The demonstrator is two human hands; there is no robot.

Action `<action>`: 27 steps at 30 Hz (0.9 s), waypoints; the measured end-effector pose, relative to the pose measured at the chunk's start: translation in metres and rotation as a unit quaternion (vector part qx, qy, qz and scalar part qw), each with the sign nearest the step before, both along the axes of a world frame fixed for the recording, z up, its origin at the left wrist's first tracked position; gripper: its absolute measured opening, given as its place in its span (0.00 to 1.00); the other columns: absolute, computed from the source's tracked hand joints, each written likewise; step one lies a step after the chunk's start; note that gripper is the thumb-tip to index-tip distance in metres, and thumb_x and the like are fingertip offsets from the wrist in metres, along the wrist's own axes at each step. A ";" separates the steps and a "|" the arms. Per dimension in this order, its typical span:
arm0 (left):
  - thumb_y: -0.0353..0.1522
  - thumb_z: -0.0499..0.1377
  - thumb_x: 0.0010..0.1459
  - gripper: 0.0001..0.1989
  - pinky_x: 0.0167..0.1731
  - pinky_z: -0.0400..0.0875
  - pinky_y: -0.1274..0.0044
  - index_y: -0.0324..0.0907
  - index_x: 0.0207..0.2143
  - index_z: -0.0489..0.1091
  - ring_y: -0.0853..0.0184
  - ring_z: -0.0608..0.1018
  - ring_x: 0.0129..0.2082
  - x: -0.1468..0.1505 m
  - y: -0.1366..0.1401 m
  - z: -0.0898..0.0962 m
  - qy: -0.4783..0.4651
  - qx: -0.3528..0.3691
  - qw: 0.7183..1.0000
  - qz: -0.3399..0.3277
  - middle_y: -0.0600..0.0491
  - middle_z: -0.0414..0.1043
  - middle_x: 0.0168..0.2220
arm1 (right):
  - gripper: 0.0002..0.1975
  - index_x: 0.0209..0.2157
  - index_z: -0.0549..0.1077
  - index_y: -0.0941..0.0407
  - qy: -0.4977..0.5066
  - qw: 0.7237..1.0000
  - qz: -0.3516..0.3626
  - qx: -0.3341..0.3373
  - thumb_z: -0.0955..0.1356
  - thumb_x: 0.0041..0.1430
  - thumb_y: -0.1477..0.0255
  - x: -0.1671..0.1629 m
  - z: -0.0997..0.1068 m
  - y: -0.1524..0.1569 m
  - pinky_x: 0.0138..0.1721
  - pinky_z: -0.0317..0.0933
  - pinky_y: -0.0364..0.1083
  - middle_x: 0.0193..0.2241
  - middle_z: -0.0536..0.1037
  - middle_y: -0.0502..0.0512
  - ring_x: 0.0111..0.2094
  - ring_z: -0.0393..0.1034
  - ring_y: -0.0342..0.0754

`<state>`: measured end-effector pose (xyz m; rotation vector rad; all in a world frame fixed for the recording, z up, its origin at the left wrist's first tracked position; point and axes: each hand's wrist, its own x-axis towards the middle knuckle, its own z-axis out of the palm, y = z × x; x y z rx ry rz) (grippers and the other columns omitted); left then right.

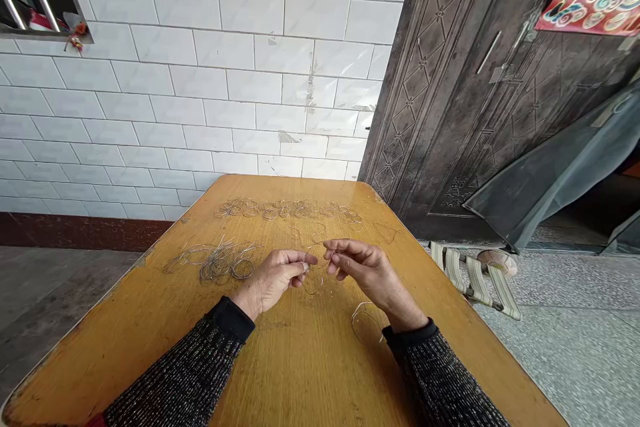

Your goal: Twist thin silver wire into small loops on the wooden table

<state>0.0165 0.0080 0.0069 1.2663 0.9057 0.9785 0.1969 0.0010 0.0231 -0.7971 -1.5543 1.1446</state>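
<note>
Thin wire (314, 292) bent into a loop hangs between my two hands over the middle of the table. My left hand (276, 277) pinches it between thumb and forefinger. Opposite, my right hand (364, 271) has thumb and fingertips closed on the same wire, close to the left fingertips. Left of my left hand lies a tangled pile of loose wires (220, 261). Another curved piece of wire (354, 323) rests near my right wrist, partly hidden by it. Farther back, a row of wire rings (284, 208) stretches across the tabletop.
The wooden table (300, 367) reaches to a white tiled wall (200, 73). At right stand a dark carved door (465, 80) and a hanging grey curtain (555, 167). A low stool with striped straps (475, 279) is on the floor beside the table.
</note>
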 end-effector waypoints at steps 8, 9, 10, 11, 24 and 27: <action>0.29 0.57 0.45 0.10 0.23 0.54 0.80 0.37 0.31 0.74 0.74 0.62 0.20 0.001 -0.003 0.000 0.053 0.029 0.998 -0.024 0.57 0.63 0.18 | 0.05 0.29 0.74 0.54 -0.071 0.981 -0.081 0.164 0.66 0.53 0.69 -0.001 0.001 -0.001 0.37 0.61 0.45 0.37 0.73 0.55 0.40 0.66 0.48; 0.29 0.57 0.45 0.10 0.23 0.53 0.80 0.38 0.31 0.74 0.74 0.62 0.20 0.001 -0.004 0.000 0.076 0.047 0.996 -0.018 0.57 0.63 0.18 | 0.06 0.29 0.73 0.54 -0.074 0.983 -0.082 0.149 0.66 0.53 0.68 -0.001 0.001 -0.002 0.35 0.61 0.45 0.34 0.74 0.54 0.37 0.67 0.47; 0.28 0.57 0.45 0.10 0.22 0.53 0.80 0.38 0.31 0.75 0.73 0.61 0.20 0.002 -0.005 0.000 0.100 0.062 0.993 -0.012 0.57 0.64 0.18 | 0.07 0.29 0.72 0.55 -0.078 0.985 -0.084 0.132 0.65 0.54 0.67 -0.002 0.002 -0.003 0.33 0.61 0.44 0.31 0.74 0.53 0.34 0.68 0.46; 0.28 0.57 0.45 0.10 0.22 0.53 0.80 0.38 0.31 0.75 0.73 0.61 0.20 0.003 -0.006 0.001 0.121 0.074 0.990 -0.008 0.57 0.64 0.18 | 0.08 0.28 0.72 0.56 -0.080 0.986 -0.088 0.115 0.65 0.54 0.66 -0.003 0.002 -0.003 0.31 0.61 0.44 0.26 0.74 0.52 0.30 0.68 0.45; 0.34 0.47 0.59 0.15 0.29 0.67 0.79 0.34 0.32 0.69 0.72 0.73 0.27 0.009 0.001 -0.006 -0.297 -0.197 0.929 0.099 0.48 0.70 0.27 | 0.10 0.28 0.72 0.57 -0.022 0.966 -0.224 0.126 0.64 0.54 0.65 -0.017 -0.008 -0.006 0.29 0.63 0.44 0.29 0.75 0.56 0.29 0.69 0.46; 0.27 0.54 0.55 0.05 0.30 0.67 0.81 0.34 0.31 0.69 0.73 0.73 0.28 0.016 -0.003 -0.007 -0.304 -0.193 0.928 0.091 0.50 0.70 0.28 | 0.09 0.28 0.72 0.56 -0.038 0.960 -0.221 0.171 0.64 0.55 0.67 -0.018 -0.007 -0.008 0.30 0.63 0.44 0.30 0.74 0.55 0.29 0.68 0.45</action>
